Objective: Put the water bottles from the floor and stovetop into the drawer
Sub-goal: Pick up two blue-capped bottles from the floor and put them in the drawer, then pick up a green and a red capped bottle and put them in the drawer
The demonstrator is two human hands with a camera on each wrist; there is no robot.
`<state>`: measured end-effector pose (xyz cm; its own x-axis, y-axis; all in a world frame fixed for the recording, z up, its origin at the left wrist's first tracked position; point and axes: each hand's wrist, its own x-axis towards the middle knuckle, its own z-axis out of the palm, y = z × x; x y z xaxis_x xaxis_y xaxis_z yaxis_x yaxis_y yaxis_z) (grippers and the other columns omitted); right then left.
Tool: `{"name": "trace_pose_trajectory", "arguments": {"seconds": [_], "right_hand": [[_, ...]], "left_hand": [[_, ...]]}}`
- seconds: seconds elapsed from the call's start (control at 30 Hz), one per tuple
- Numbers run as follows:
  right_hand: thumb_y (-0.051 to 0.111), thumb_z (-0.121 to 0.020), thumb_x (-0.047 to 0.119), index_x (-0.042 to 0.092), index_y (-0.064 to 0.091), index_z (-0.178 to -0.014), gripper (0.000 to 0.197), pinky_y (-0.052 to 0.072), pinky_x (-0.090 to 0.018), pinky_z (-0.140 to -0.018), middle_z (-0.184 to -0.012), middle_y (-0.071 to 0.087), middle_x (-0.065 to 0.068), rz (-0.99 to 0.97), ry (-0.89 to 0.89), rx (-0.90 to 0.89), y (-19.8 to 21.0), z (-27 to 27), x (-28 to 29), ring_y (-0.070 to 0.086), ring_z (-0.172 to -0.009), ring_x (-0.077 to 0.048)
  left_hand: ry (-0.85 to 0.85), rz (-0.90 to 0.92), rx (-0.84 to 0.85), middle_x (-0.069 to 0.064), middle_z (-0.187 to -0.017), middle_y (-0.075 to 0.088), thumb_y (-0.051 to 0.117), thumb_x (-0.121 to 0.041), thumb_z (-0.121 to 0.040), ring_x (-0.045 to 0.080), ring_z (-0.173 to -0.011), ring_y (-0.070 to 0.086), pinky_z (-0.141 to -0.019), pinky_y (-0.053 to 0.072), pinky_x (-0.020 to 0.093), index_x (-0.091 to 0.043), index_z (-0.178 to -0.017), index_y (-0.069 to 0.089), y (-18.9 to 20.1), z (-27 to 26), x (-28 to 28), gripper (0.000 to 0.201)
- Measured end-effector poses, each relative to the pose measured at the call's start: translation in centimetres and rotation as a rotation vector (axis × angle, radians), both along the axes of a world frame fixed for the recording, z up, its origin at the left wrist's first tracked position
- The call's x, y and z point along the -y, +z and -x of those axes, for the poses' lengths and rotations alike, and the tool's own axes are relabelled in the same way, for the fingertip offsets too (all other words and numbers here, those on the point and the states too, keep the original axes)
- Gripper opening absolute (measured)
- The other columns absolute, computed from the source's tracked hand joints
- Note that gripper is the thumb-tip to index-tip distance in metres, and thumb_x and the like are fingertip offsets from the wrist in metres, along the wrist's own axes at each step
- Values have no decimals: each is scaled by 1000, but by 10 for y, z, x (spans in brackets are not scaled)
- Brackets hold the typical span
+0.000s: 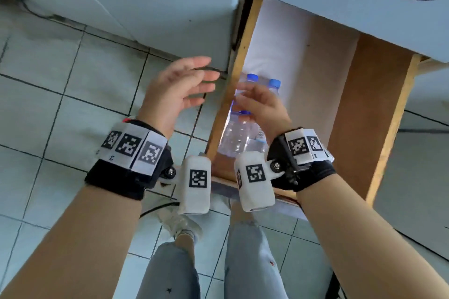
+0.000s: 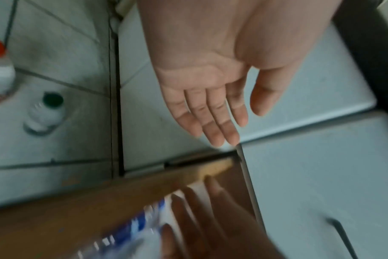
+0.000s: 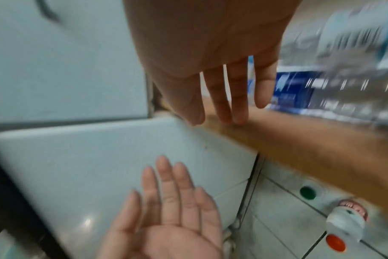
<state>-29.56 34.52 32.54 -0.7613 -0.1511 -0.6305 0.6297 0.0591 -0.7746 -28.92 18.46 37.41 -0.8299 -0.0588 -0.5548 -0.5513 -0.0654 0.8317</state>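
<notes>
Clear plastic water bottles [image 1: 239, 133] lie inside the open drawer [image 1: 379, 104]; right hand [image 1: 261, 107] hovers above them, fingers straight, gripping nothing, left hand [image 1: 177, 90] spread empty, ready for the floor bottles [image 3: 343, 226].

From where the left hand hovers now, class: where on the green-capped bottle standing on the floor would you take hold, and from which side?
Grip the clear body just below the green cap of the green-capped bottle, probably coming from above and wrapping sideways. It stands upright on the floor tiles; the left hand is open and empty.
</notes>
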Motion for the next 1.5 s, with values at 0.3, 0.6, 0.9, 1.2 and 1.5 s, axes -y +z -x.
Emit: {"name": "trace_pose_trajectory", "arguments": {"seconds": [0.3,0.6,0.9,1.2,1.5], "right_hand": [[58,-79,8,22,58,-91,18,46,-15,-63,-79,60,8,49,275,-259,23,-68,188,55,-67,1],[58,-80,10,19,57,-112,34,43,-15,-66,-100,54,1,-442,507,51,-190,-122,241,52,-88,-14],[74,-70,14,21,20,-144,92,24,-33,-115,-151,23,-8,-607,896,-58,-356,-127,243,26,-140,-24],[74,-69,4,6,39,-127,68,36,-23,-89,-113,47,0,-413,782,-112,-359,-130,261,47,-105,-15],[75,-70,18,13,41,-125,64,42,-36,-98,-125,54,-10,-332,464,-27,-206,-150,235,53,-110,-22]], "left_hand": [[259,151,13,-7,-85,70,49,-11,-86,10,-77,65,-68,48,19,-26,-96,62,-6,-103,171,23],[417,149,238,-4,-89,62,62,-2,-74,13,-85,56,-67,42,19,-25,-94,55,-190,-174,253,32],[305,278,443,5,-137,46,71,3,-69,19,-127,45,-102,32,18,-14,-138,35,-385,-219,262,80],[376,215,251,-5,-102,55,69,-32,-60,4,-87,55,-88,45,27,-17,-116,54,-375,-215,263,60],[509,223,221,5,-117,61,65,-42,-72,20,-110,56,-96,42,14,-27,-110,59,-233,-223,255,41]]}}
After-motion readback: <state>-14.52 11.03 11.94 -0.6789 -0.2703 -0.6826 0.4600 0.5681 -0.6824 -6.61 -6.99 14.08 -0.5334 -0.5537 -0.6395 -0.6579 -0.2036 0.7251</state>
